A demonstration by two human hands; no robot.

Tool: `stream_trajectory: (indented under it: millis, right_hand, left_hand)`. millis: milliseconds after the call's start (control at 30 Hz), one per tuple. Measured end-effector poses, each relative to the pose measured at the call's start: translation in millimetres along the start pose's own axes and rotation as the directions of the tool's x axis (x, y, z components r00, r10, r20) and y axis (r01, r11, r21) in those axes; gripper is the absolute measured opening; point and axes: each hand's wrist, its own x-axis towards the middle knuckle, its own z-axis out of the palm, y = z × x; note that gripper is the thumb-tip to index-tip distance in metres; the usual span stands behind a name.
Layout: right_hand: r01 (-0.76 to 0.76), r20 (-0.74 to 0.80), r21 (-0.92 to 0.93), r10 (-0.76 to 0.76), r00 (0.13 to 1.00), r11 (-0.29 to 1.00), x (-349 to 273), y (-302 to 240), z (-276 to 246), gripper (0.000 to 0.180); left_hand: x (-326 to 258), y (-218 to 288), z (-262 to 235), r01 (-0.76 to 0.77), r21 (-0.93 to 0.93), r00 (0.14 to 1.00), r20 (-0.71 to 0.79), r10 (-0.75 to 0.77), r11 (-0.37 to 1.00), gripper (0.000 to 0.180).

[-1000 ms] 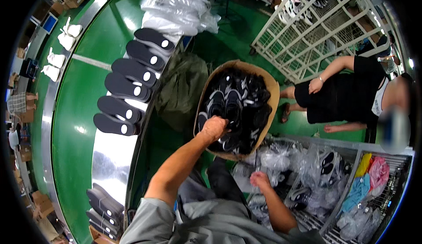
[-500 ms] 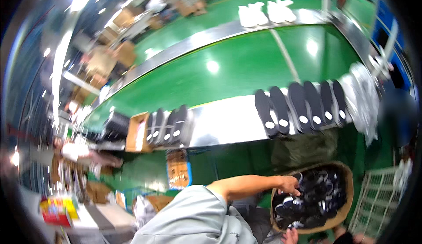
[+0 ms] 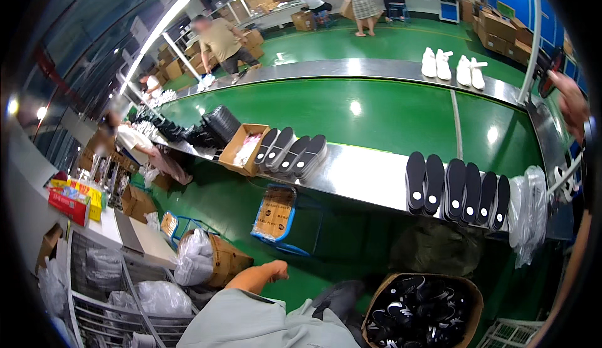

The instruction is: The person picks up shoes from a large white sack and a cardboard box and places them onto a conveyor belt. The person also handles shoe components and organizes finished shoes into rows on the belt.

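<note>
My left hand (image 3: 276, 271) hangs over the green floor beside a stool, its fingers loosely curled and nothing visible in them. At the right rim, a bare forearm rises from the lower edge to a raised hand (image 3: 572, 104) with a band at the wrist. It appears to be my right hand; its fingers overlap a dark and red thing behind, so their grip is unclear. Close to my body stands a cardboard box (image 3: 481, 313) of black shoes (image 3: 417, 310). Stacks of black insoles (image 3: 454, 188) with white dots lie on the metal ledge (image 3: 370, 172), beside clear plastic bags (image 3: 528, 207).
More insoles (image 3: 295, 153) and an open carton (image 3: 233, 163) occupy the ledge's left part. White shoes (image 3: 464, 72) stand on the far ledge. A blue-framed stool (image 3: 274, 213) and wire rack (image 3: 94, 304) are at left. Several people work farther off.
My left hand has come out of the shoe box and swung left. The view has shifted, showing more of the far room. A raised hand has appeared at the right rim.
</note>
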Motion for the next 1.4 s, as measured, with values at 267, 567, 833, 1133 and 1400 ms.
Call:
stream_trajectory:
  millis: [267, 567, 833, 1133, 1400]
  right_hand:
    - [-0.25, -0.087, 0.285, 0.285, 0.955, 0.925, -18, 118, 58, 0.035]
    - [-0.258, 0.035, 0.295, 0.26, 0.965, 0.92, -86, 194, 104, 0.028]
    - [0.114, 0.167, -0.365, -0.055, 0.984, 0.924, -234, 290, 209, 0.014]
    - [0.293, 0.352, -0.55, -0.101, 0.931, 0.782, -322, 424, 308, 0.019]
    - [-0.72, 0.607, 0.429, 0.417, 0.677, 0.545, -334, 197, 276, 0.032]
  left_hand:
    - [-15, -44, 97, 0.083, -0.082, 0.985, 0.159, -0.069, 0.993, 0.033]
    - [-9, -4, 82, -0.135, -0.388, 0.99, -0.097, 0.105, 0.912, 0.034]
    - [-7, -42, 121, -0.038, -0.391, 0.999, -0.024, 0.03, 0.919, 0.034]
    - [3, -20, 107, -0.12, -0.386, 0.992, -0.083, 0.096, 0.915, 0.033]
    - [-3, -8, 126, -0.115, -0.53, 0.989, 0.019, 0.148, 0.84, 0.03]
